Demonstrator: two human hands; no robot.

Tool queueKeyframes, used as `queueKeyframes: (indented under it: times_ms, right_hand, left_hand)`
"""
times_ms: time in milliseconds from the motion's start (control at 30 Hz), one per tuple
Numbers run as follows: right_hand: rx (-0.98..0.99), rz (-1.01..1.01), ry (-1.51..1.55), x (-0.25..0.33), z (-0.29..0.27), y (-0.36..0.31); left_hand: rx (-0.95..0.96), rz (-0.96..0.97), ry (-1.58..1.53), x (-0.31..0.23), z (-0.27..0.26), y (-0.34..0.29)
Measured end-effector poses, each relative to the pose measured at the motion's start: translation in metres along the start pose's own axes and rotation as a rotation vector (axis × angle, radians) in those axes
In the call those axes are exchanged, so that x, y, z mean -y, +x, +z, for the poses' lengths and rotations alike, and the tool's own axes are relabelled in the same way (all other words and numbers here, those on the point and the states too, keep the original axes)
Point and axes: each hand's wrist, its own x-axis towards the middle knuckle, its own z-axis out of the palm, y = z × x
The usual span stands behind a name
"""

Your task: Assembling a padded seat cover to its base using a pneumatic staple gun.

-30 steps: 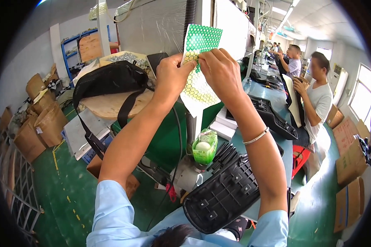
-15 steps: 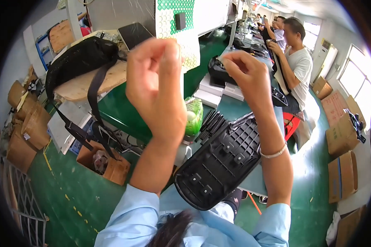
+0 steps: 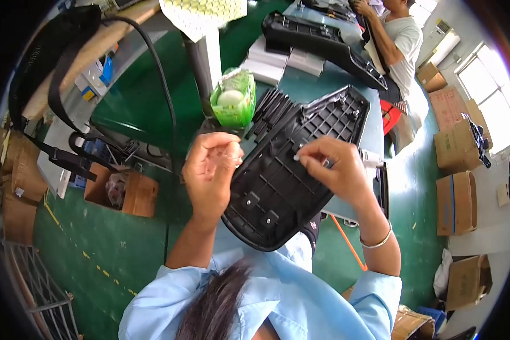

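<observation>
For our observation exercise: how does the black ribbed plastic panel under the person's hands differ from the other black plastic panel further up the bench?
The near black ribbed plastic panel lies close to the person, under the right hand; the far black plastic panel lies untouched beside a co-worker. The near one shows its ribbed grid plainly; the far one's detail is harder to read. Both are dark, elongated mouldings.

ribbed plastic panel [image 3: 292, 170]: black, moulded with a grid of ribs
small sticker [image 3: 296, 158]: white, pinched at the right hand's [image 3: 331, 170] fingertips
sheet of stickers [image 3: 204, 14]: pale yellow, patterned with honeycomb cells
plastic bag [image 3: 233, 102]: bright green, with a white round thing inside
floor [image 3: 96, 243]: green, marked with a yellow dashed line
sleeves [image 3: 170, 309]: light blue
cardboard boxes [image 3: 456, 201]: brown
</observation>
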Motion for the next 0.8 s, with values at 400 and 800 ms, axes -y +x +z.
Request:
queueKeyframes:
  times_ms: [400, 800]
  right_hand:
    - [0.108, -0.5, -1.107, -0.011, 0.062, -0.024]
    - [0.031, -0.22, -0.731, -0.003, 0.039, -0.03]
  left_hand:
    - [-0.092, -0.244, 0.096, 0.042, -0.058, -0.051]
    - [-0.166, -0.595, 0.076, 0.038, -0.079, -0.098]
